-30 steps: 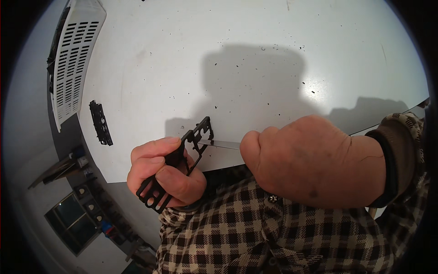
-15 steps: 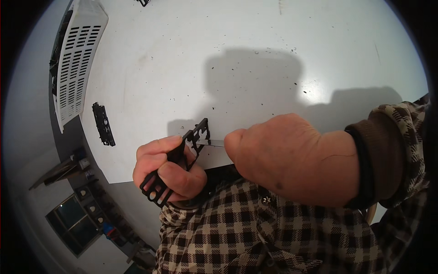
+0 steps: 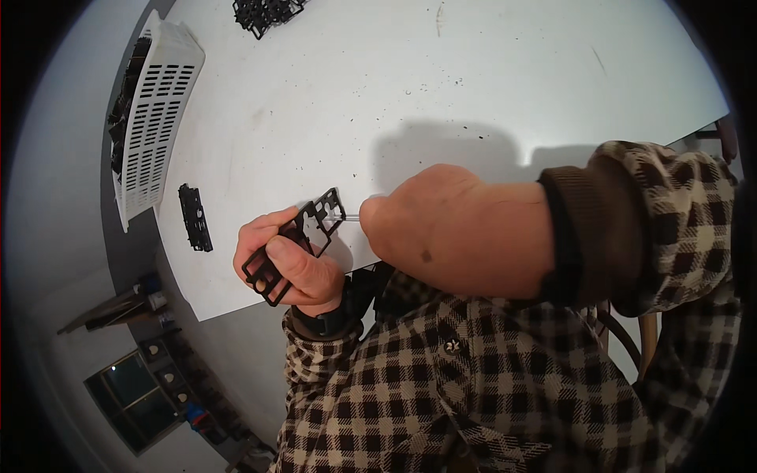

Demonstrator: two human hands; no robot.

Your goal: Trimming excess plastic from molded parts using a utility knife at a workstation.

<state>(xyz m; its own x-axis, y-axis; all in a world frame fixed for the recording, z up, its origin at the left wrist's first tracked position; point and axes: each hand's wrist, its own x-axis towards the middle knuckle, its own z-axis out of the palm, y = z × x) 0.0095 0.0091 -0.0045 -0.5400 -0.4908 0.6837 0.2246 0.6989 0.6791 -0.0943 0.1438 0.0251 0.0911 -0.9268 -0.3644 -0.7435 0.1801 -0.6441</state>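
Black plastic frame (image 3: 295,234), narrow, full of cutouts, just left of centre in the view, slanting lower left to upper right, held up by the near edge of the desk (image 3: 441,79). Left hand (image 3: 303,272): grip pinching the black plastic frame, thumb across the side facing up, fingers behind, lower end poking out past the thumb. Right hand (image 3: 430,217), centre: grip curled in a fist round a thin metal blade (image 3: 352,218), handle hidden in there from where I stand. Blade points left, tip in among the cutouts at the frame's upper end, can't tell if it touches. Desk is white, dark crumbs (image 3: 465,127) scattered upper middle. Slim black part (image 3: 195,218) lies on the desk, left side, apart from the left hand. Upper left: white slotted basket (image 3: 189,51), black pieces (image 3: 122,118) inside. Top edge, left of middle: heap of black lattice parts (image 3: 266,14), cut off. Checked shirt (image 3: 378,378) fills the bottom, brown cuff (image 3: 599,236) on the right sleeve. Far lower left, window (image 3: 130,402), dark panes
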